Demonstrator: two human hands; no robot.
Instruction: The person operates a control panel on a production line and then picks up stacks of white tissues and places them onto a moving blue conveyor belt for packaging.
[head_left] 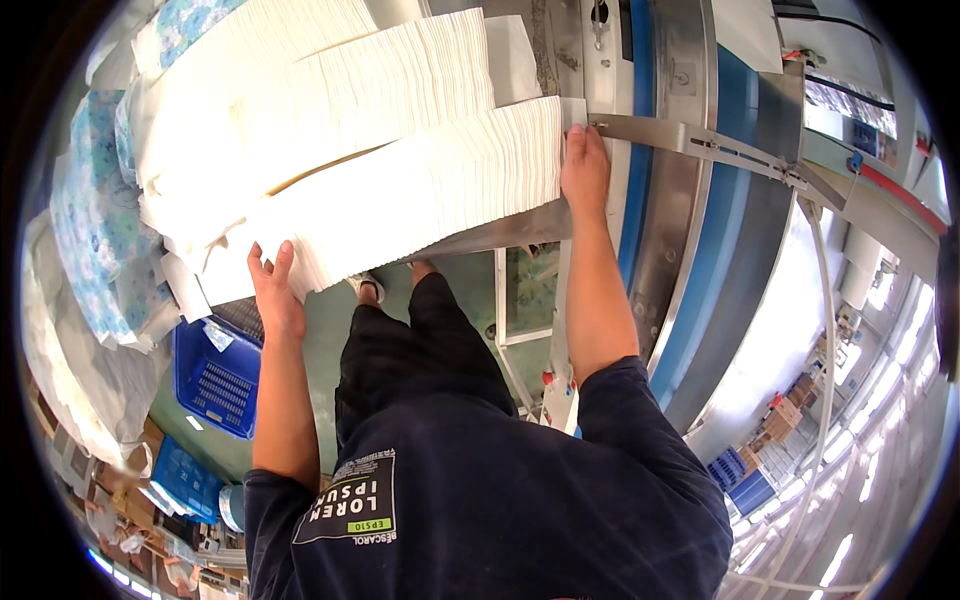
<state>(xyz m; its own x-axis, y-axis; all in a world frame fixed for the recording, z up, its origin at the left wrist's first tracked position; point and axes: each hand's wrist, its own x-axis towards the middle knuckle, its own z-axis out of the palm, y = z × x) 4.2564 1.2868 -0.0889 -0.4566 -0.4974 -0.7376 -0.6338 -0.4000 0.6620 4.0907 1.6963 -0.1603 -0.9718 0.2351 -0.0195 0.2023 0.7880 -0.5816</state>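
Note:
A long row of stacked white paper napkins (pixel 420 190) lies on a metal tray (pixel 500 232) in front of me. My left hand (pixel 275 295) presses flat against the near left end of the row, fingers spread. At the right end of the same row my right hand (pixel 585 165) presses with straight fingers, next to a metal guide arm (pixel 700 145). More rows of white napkins (pixel 330 90) lie behind the first one.
Packs of napkins in blue floral wrap (pixel 95 230) pile up at the left. A blue plastic crate (pixel 215 375) stands on the green floor below. A machine with a blue belt and steel frame (pixel 700 230) runs along the right.

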